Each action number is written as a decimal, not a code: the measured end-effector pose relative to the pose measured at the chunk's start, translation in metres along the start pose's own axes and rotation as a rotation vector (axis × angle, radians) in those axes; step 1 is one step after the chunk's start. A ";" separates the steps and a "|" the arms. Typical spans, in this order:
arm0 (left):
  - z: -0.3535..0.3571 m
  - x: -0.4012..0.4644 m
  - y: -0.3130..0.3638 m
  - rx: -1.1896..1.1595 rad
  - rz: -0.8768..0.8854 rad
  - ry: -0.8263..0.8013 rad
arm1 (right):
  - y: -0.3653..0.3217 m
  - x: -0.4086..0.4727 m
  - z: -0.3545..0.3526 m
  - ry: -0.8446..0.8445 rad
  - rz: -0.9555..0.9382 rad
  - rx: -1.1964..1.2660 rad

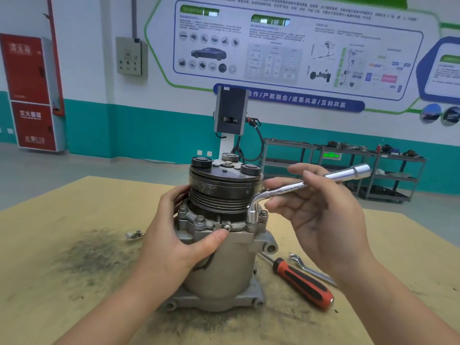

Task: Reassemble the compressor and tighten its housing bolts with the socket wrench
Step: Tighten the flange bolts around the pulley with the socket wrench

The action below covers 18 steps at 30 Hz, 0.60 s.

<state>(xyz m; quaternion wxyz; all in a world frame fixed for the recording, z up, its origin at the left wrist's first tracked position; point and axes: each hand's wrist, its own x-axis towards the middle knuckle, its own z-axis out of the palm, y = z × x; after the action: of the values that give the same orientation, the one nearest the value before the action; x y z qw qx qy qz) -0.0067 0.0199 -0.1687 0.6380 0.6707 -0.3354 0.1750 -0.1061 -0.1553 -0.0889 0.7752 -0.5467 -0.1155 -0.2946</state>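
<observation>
Left of the compressor (219, 257), a dark, gritty smear stains the tan tabletop (74, 202), and a small metal fitting (134, 235) lies near its edge. The left hand (179, 235) grips the compressor's flange, fingers curled round the far side and the thumb pressed flat just under a small screw on the front. The compressor itself stands upright mid-table: a dull cast-metal cylinder on a lugged base, topped by a dark grooved pulley and a flat clutch plate. The housing looks reassembled, with several bolts (199, 218) already seated around the flange, so I judge the work to be in the tightening stage. Right of the pulley, the shiny L-shaped socket wrench (286, 189) sits down over a bolt; the right hand (321, 210) holds its long arm loosely, fingers spread and half open. Further right of the compressor lie a red-and-black-handled screwdriver (302, 282) and a flat steel spanner (311, 270).
</observation>
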 end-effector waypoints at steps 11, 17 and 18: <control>-0.001 -0.001 0.006 0.000 -0.015 -0.019 | 0.016 0.007 -0.009 0.146 0.199 0.247; 0.000 -0.002 0.006 0.002 -0.016 -0.009 | 0.022 -0.004 -0.010 0.039 -0.127 0.099; 0.000 -0.002 0.006 0.003 -0.015 -0.008 | 0.023 -0.006 -0.011 0.002 -0.201 0.054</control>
<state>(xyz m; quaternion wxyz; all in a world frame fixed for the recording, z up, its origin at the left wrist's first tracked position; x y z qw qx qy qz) -0.0118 0.0210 -0.1656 0.6369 0.6749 -0.3325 0.1682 -0.0991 -0.1584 -0.1139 0.7562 -0.5111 -0.1768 -0.3684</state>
